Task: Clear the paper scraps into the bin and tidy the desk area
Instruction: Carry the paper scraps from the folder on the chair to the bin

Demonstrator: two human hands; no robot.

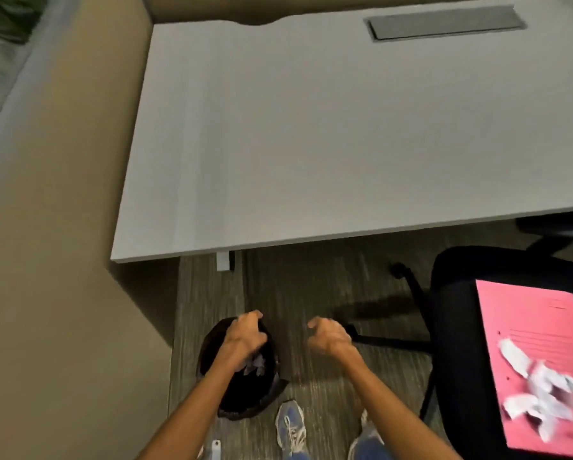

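A small black bin (261, 390) with a dark liner stands on the floor by the desk's front left corner, with pale paper scraps (255, 363) inside. My left hand (245, 336) hovers over the bin's mouth, fingers curled downward; whether it holds anything is hidden. My right hand (328, 336) hangs beside the bin to the right, fingers loosely curled with nothing visible in them. Several crumpled white paper scraps (540, 390) lie on a pink folder (537, 323) resting on a black chair (457, 293) at the right.
The grey desk (311, 144) spans the view, with a cable hatch (444, 23) at its back right. A tan partition (62, 227) walls off the left. My shoes (290, 426) stand on the carpet just behind the bin. A small white object (215, 448) lies on the floor.
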